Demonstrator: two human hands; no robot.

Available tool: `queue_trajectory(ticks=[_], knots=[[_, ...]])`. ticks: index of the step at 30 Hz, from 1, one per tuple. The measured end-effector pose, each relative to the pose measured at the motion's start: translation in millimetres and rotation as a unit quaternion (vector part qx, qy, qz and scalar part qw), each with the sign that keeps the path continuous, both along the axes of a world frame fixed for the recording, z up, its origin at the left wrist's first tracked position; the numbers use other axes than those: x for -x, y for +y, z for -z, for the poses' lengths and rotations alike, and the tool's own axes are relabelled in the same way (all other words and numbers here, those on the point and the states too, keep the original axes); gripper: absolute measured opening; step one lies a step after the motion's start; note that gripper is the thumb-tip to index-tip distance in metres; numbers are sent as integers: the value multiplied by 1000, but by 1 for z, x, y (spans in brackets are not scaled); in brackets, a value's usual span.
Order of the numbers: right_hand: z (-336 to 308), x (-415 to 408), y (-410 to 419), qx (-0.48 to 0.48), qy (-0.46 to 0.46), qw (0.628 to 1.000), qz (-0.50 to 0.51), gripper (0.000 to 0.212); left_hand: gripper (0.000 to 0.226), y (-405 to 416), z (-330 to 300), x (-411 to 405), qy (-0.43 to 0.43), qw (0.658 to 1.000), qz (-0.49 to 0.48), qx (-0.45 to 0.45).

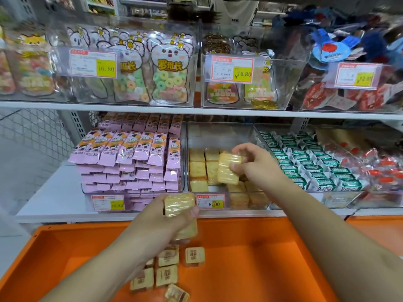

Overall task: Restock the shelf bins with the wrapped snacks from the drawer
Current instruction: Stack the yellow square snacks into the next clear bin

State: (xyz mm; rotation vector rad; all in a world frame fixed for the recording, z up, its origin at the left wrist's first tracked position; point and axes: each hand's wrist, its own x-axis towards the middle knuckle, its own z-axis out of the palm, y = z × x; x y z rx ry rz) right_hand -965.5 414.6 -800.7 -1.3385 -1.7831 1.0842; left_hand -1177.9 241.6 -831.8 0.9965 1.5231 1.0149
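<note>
The right hand (pixel 250 164) pinches a wrapped snack (pixel 228 171) over the middle of the clear bin (pixel 220 136), above the snacks lying in it. The left hand (pixel 168 216) grips a stack of snacks (pixel 181 212) over the drawer's (pixel 261 247) far edge; loose snacks (pixel 168 269) lie below it

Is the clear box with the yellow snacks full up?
No. The clear bin holds yellow snacks only in its lower front; the back is bare.

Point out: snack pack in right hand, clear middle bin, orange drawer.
snack pack in right hand (pixel 229 168), head view, wrapper's front face.
clear middle bin (pixel 220 134), head view, bare back wall.
orange drawer (pixel 250 258), head view, bare floor.
</note>
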Motion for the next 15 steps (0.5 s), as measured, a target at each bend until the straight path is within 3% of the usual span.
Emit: queue_trajectory(ticks=[2, 4, 10, 13, 15], knots=[[11, 7, 20, 21, -37, 999, -18, 29, 99, 7, 6, 6, 10, 1000, -13, 20], [25, 13, 37, 45, -59, 996, -41, 28, 107, 14, 14, 10, 22, 999, -22, 36], [49, 20, 62, 27, -159, 982, -103, 24, 103, 25, 26, 19, 0, 998, -30, 50], [56, 20, 64, 17, -197, 971, -136, 23, 87, 27, 24, 17, -16, 998, -15, 54], [59, 21, 65, -11, -234, 962, -143, 24, 97, 27, 24, 15, -10, 998, -22, 62]])
